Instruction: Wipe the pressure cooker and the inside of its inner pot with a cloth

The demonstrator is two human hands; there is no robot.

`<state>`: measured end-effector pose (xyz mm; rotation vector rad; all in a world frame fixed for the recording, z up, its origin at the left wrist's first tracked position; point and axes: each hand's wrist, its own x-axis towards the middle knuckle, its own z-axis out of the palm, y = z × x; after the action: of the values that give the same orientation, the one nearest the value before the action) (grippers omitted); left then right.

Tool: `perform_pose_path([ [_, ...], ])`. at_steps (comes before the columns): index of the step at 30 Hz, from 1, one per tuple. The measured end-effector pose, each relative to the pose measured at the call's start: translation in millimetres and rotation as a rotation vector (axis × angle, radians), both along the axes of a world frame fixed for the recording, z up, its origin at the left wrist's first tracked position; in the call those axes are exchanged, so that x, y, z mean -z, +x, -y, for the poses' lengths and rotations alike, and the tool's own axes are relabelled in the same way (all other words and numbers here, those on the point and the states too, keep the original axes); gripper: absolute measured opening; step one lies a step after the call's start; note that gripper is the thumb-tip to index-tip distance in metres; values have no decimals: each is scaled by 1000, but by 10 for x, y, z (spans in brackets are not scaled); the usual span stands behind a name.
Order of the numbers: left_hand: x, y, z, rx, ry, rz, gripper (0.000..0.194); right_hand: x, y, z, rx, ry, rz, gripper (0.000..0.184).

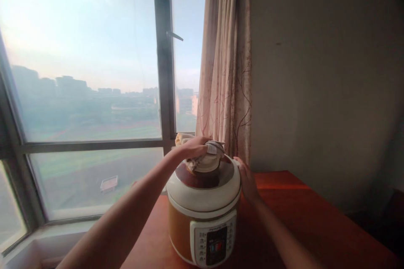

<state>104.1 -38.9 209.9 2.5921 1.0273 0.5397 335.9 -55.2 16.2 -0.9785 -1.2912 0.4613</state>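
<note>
A white and golden-brown electric pressure cooker (202, 199) stands upright in front of me, its control panel (213, 243) facing me. My left hand (195, 147) is on top of the lid, its fingers wrapped over a bunched, light patterned cloth (194, 164). The cloth lies against the raised lid knob (210, 164), and part of it sticks up behind the hand. On the cooker's right side, my right hand (248, 178) grips the edge of the lid with bent fingers; its palm side is hidden.
The cooker stands on a reddish-brown wooden table (284, 214), whose right edge runs diagonally away. Large window panes (88, 50) in dark frames rise behind on the left. A beige curtain (224, 50) hangs behind the cooker beside a plain wall (315, 71).
</note>
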Motion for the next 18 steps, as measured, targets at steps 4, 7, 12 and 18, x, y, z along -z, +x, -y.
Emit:
perform_pose_path([
  [4, 74, -206, -154, 17, -157, 202, 44, 4, 4, -11, 4, 3, -3, 66],
  [7, 178, -432, -206, -107, -160, 233, 47, 15, -9, -24, -3, 10, -21, 68],
  [12, 382, -666, -17, -108, -39, 162, 47, 31, -24, -40, -7, 18, -48, 67],
  [18, 558, -750, 413, -103, 208, 181, 48, 15, -38, -19, -6, 22, -52, 64],
])
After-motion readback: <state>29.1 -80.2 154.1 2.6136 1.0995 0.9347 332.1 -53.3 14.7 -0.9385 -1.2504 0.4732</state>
